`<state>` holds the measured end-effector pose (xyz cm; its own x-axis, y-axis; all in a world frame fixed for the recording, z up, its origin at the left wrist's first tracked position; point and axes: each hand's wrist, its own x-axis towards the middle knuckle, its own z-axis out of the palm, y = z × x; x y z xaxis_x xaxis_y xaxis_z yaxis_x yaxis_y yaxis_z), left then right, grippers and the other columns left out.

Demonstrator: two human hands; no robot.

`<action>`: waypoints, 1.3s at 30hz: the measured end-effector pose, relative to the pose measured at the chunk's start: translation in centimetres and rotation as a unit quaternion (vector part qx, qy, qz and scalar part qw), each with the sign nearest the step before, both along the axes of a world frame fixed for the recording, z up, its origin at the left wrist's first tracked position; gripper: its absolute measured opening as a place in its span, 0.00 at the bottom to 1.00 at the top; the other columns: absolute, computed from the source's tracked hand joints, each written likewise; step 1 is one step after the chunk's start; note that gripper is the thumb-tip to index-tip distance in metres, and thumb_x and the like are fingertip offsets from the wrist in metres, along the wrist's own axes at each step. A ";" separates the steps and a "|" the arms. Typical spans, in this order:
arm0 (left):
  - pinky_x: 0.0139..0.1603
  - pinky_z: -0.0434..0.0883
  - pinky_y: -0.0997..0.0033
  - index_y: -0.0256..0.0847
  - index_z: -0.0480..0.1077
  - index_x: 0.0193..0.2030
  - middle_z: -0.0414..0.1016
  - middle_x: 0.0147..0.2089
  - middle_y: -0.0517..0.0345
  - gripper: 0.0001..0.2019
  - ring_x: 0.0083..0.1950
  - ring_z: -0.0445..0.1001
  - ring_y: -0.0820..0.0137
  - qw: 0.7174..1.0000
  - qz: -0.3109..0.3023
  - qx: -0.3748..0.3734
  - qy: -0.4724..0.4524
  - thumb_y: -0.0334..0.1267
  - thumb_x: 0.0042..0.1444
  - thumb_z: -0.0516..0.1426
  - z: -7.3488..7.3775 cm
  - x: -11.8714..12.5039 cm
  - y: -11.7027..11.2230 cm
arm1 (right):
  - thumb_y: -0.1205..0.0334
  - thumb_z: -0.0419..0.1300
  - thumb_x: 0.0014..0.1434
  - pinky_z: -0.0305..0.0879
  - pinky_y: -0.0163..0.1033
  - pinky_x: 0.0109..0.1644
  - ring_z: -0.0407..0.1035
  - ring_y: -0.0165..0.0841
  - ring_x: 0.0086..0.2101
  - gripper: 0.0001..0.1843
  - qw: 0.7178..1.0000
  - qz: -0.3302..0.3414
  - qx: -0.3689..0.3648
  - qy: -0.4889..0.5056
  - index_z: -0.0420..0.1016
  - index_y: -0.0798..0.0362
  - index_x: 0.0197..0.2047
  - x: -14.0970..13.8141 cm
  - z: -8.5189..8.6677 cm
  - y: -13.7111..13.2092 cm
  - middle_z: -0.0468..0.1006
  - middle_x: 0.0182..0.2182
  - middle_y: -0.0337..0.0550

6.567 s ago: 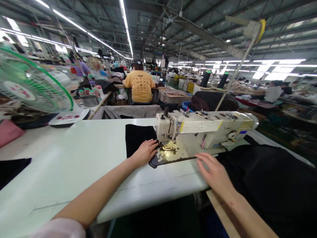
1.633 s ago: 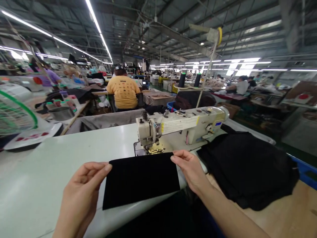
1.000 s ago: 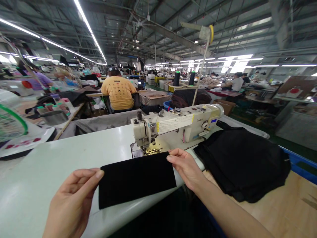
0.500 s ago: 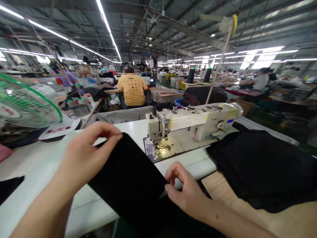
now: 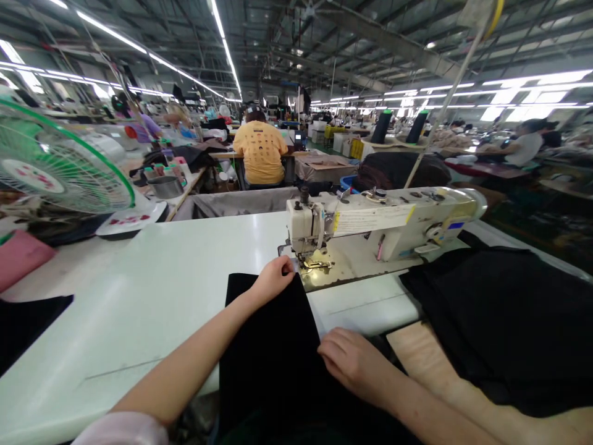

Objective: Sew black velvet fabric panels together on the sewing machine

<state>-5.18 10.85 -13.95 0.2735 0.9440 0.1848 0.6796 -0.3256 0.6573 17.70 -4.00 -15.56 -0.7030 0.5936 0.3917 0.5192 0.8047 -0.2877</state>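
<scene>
A black fabric panel (image 5: 269, 346) lies over the front edge of the white sewing table (image 5: 194, 266) and hangs down toward me. My left hand (image 5: 275, 277) pinches its far right corner, just left of the needle area of a sewing machine (image 5: 370, 228). Lower along the same right-hand edge, my right hand (image 5: 345, 358) is closed on the fabric, with its fingertips partly hidden. The presser foot (image 5: 317, 266) stands right beside my left fingers, under the machine's lit head.
A pile of black fabric (image 5: 509, 321) rests at the right on a wooden board (image 5: 430, 352). Another black piece (image 5: 32, 327) lies at the far left. A green fan (image 5: 65, 161) stands at the left. A person in a yellow shirt (image 5: 260, 151) sits ahead.
My left hand has carried the panel's corner right and forward to the machine's needle area, laying the panel on the table. My right hand has closed on the edge. The view has shifted slightly.
</scene>
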 end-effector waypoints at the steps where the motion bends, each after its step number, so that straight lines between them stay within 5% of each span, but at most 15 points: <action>1: 0.37 0.66 0.69 0.43 0.63 0.27 0.69 0.28 0.62 0.06 0.32 0.69 0.69 1.000 0.003 -0.002 -0.003 0.28 0.47 0.54 0.0 0.0 0.2 | 0.75 0.52 0.63 0.65 0.40 0.38 0.67 0.36 0.33 0.09 1.000 -0.008 0.010 -0.008 0.70 0.53 0.38 0.0 0.0 0.1 0.74 0.32 0.44; 10: 0.33 0.67 0.71 0.43 0.63 0.29 0.73 0.28 0.62 0.07 0.31 0.73 0.69 0.999 0.012 -0.035 0.006 0.30 0.46 0.58 0.1 1.1 4.1 | 0.77 0.54 0.59 0.70 0.46 0.49 0.71 0.40 0.45 0.12 0.999 -0.031 0.030 0.025 0.72 0.52 0.41 -0.3 -0.7 1.1 0.79 0.42 0.49; 20: 0.32 0.67 0.70 0.42 0.66 0.34 0.75 0.30 0.59 0.05 0.32 0.75 0.67 0.997 0.031 -0.030 0.067 0.32 0.51 0.58 0.5 1.5 4.3 | 0.76 0.54 0.60 0.73 0.48 0.51 0.74 0.42 0.46 0.12 0.999 -0.022 0.007 0.043 0.73 0.54 0.43 -0.2 -0.8 1.5 0.79 0.45 0.53; 23: 0.41 0.70 0.64 0.39 0.67 0.38 0.76 0.37 0.51 0.06 0.40 0.75 0.61 0.993 0.067 0.005 0.097 0.31 0.53 0.58 1.5 2.2 2.5 | 0.76 0.54 0.60 0.74 0.48 0.52 0.74 0.41 0.47 0.12 0.999 -0.018 0.008 0.040 0.73 0.54 0.44 -0.2 -0.7 1.4 0.80 0.46 0.53; 26: 0.52 0.69 0.55 0.38 0.68 0.41 0.74 0.46 0.44 0.06 0.52 0.72 0.55 0.988 0.075 0.053 0.123 0.30 0.56 0.57 2.3 2.7 -2.3 | 0.77 0.54 0.60 0.73 0.49 0.54 0.73 0.42 0.48 0.14 0.999 -0.010 0.013 0.031 0.73 0.56 0.46 0.0 -0.6 1.2 0.79 0.47 0.55; 29: 0.50 0.72 0.60 0.41 0.71 0.37 0.75 0.42 0.52 0.04 0.46 0.74 0.61 0.983 -0.105 0.070 0.132 0.30 0.59 0.56 1.8 2.6 -8.7 | 0.76 0.53 0.60 0.73 0.51 0.56 0.73 0.43 0.50 0.15 1.000 0.005 0.009 0.024 0.73 0.57 0.48 0.3 -0.5 1.2 0.79 0.48 0.57; 32: 0.51 0.76 0.61 0.42 0.73 0.47 0.78 0.48 0.50 0.13 0.49 0.76 0.62 0.957 -0.236 0.107 0.129 0.26 0.60 0.53 0.5 1.6 -13.1 | 0.75 0.54 0.59 0.72 0.51 0.57 0.73 0.43 0.51 0.17 1.000 0.016 -0.003 0.024 0.73 0.56 0.50 0.4 -0.5 1.4 0.79 0.48 0.56; 35: 0.58 0.75 0.55 0.39 0.71 0.56 0.77 0.56 0.45 0.20 0.57 0.74 0.58 0.946 -0.246 0.159 0.137 0.24 0.59 0.52 -0.3 0.7 -13.5 | 0.75 0.55 0.60 0.70 0.51 0.59 0.72 0.42 0.52 0.17 1.000 0.007 -0.010 0.028 0.73 0.56 0.51 0.1 -0.5 2.2 0.79 0.49 0.55; 39: 0.57 0.76 0.56 0.37 0.73 0.55 0.78 0.54 0.44 0.17 0.55 0.75 0.59 0.944 -0.256 0.154 0.140 0.27 0.63 0.51 0.2 0.2 -10.6 | 0.74 0.55 0.61 0.70 0.49 0.59 0.72 0.42 0.50 0.15 1.000 -0.003 -0.009 0.026 0.75 0.56 0.49 -0.6 -0.2 4.4 0.79 0.48 0.54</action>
<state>-5.01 0.21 -13.77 0.7578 0.5889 0.2810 0.5153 -0.8043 0.2958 17.14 0.41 -15.73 -0.6786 0.6056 0.4157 0.5085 0.7957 -0.3292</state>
